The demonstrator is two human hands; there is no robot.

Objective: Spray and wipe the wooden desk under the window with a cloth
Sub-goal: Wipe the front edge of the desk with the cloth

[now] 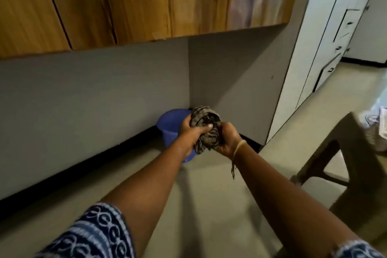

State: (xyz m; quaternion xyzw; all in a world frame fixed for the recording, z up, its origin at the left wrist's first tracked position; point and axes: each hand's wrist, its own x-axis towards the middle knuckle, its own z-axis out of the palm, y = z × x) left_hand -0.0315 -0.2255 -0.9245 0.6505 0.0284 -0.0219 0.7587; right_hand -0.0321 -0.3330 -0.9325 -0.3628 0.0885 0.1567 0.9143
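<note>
A striped grey-brown cloth (206,126) is bunched and twisted between both hands, held above a blue bucket (168,125) that stands on the floor in the corner under the desk. My left hand (191,133) grips the cloth's left side with the thumb across it. My right hand (228,139) clenches its right and lower part; a thread band circles that wrist. The wooden desk top (125,4) fills the upper frame, glossy, with window light reflected at its right end. No spray bottle is in view.
Grey panels (94,94) close the space under the desk. A brown plastic chair (343,153) stands at the right, close to my right forearm. White cabinets with drawers (337,37) line the far right. The floor is pale tile.
</note>
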